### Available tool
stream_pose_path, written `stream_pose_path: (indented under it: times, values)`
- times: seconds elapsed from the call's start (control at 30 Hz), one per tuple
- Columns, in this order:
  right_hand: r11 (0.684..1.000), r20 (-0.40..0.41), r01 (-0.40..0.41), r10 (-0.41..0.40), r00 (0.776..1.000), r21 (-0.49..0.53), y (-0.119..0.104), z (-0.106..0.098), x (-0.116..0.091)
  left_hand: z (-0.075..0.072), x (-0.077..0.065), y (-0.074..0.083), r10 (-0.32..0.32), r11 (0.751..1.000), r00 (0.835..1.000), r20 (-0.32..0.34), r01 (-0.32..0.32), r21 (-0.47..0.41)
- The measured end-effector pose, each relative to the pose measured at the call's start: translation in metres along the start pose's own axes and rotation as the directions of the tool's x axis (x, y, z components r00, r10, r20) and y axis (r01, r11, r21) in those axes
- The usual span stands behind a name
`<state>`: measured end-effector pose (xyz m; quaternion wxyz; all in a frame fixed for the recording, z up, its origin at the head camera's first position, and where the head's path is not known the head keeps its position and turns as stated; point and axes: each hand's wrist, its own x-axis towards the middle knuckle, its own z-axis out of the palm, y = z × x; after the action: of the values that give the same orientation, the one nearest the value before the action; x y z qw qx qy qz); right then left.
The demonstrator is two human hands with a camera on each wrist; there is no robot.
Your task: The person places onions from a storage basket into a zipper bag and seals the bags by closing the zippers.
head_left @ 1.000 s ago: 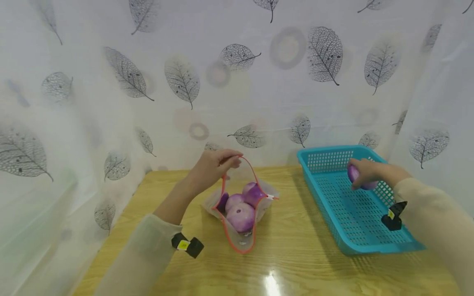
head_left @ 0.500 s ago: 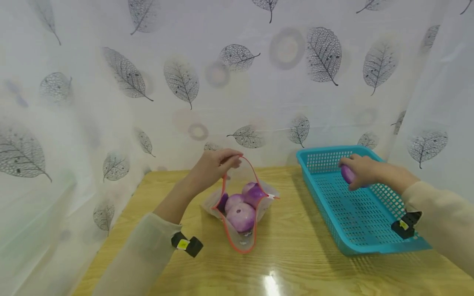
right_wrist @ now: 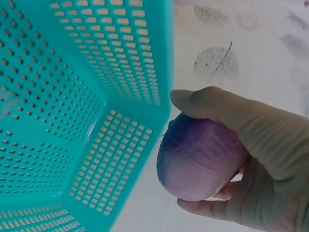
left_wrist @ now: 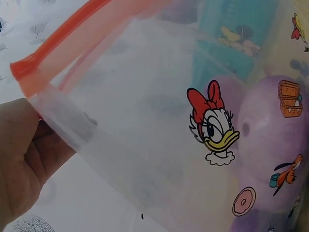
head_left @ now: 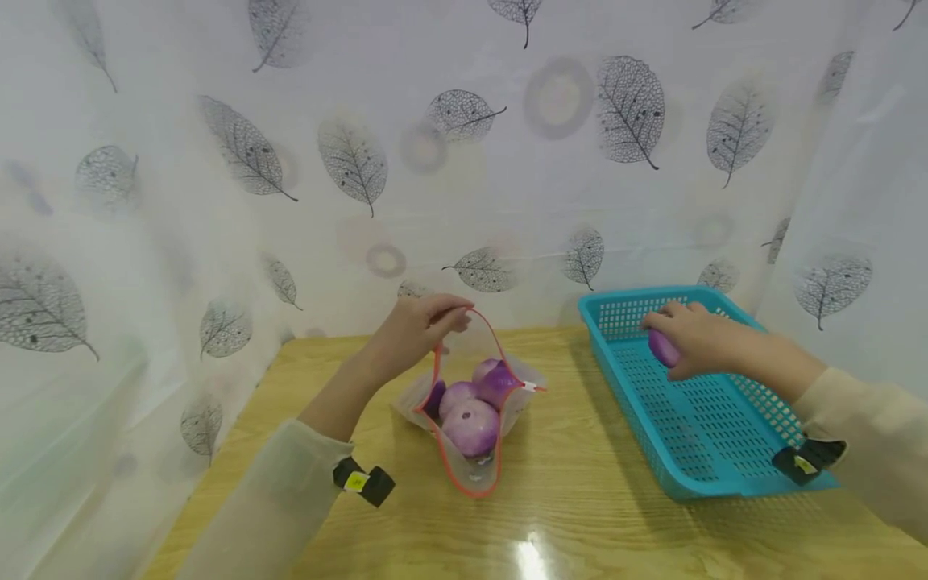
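Observation:
My left hand (head_left: 424,326) pinches the rim of a clear zip bag (head_left: 474,479) with an orange-red edge, its mouth spread wide. Several purple onions (head_left: 471,427) lie inside it. In the left wrist view the bag's side (left_wrist: 140,159) carries cartoon prints, and the fingers hold its corner beneath the orange zip. My right hand (head_left: 699,338) grips one more purple onion (right_wrist: 203,157) between thumb and fingers, over the blue-green plastic basket (head_left: 663,459). The basket's visible floor shows no other onion.
The basket stands at the right of the wooden table (head_left: 573,483), apart from the bag. Behind and on both sides hangs a whitish curtain (head_left: 507,185) with leaf prints.
My right hand has shifted left above the basket with the onion in its grip. My left hand and the bag have stayed in place.

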<state>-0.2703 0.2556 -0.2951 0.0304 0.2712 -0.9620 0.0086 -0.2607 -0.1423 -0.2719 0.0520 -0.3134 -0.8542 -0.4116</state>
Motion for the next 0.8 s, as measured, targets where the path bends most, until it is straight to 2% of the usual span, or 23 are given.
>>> stream_pose_path:
  times: [0.33, 0.47, 0.67, 0.8]
  values:
    - [0.995, -0.071, 0.088, -0.091, 0.993, -0.043, -0.031, -0.007, -0.012, -0.001, -0.002, 0.001, -0.007, 1.000, 1.000, -0.007, 0.007, -0.013]
    - [0.987, -0.111, 0.141, -0.149, 0.983, -0.083, -0.044, -0.009, -0.015, 0.000, -0.002, 0.001, -0.006, 1.000, 1.000, -0.009, 0.005, -0.017]
    - [0.980, -0.162, 0.156, -0.175, 0.971, -0.125, -0.063, -0.013, -0.020, 0.001, -0.001, 0.000, 0.002, 1.000, 1.000, -0.015, -0.002, -0.013]
    - [0.967, -0.220, 0.191, -0.225, 0.949, -0.168, -0.076, -0.016, -0.024, 0.001, -0.001, 0.000, 0.022, 1.000, 0.999, -0.025, -0.022, -0.005]
